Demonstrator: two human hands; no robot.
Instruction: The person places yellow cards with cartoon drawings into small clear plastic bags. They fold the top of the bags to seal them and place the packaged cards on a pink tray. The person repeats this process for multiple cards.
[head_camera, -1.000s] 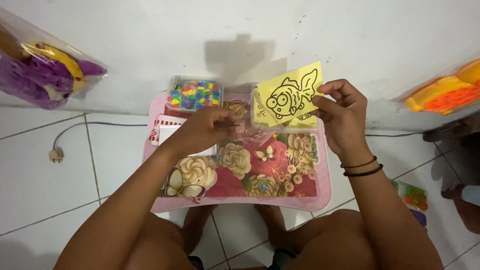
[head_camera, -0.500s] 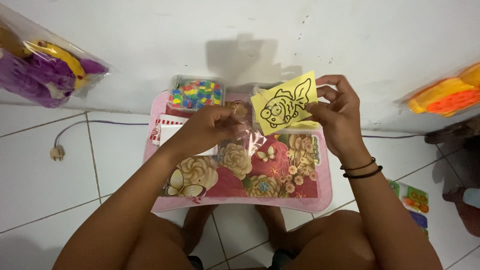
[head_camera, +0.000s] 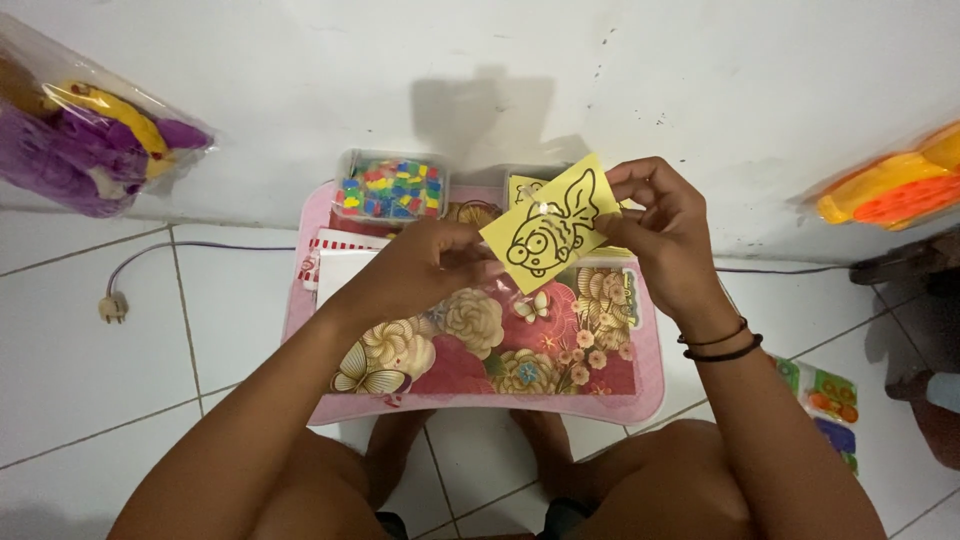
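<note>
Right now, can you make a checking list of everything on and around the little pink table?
Surface: pink lap table with flower print, on a white tiled floor.
Job's things: yellow fish card, tilted, above the table.
Clutter: clear box of coloured pieces; white papers.
Grippers: left hand and right hand both pinch the card.
Cables: grey cord with plug on the floor.
Surroundings: white wall; bagged purple toy; orange toy.

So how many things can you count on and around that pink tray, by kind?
Yellow fish card: 1
Clear boxes, one of coloured beads: 2
Pink lap tray: 1
Bagged toys on the floor: 3
Plug: 1
Total: 8
</note>
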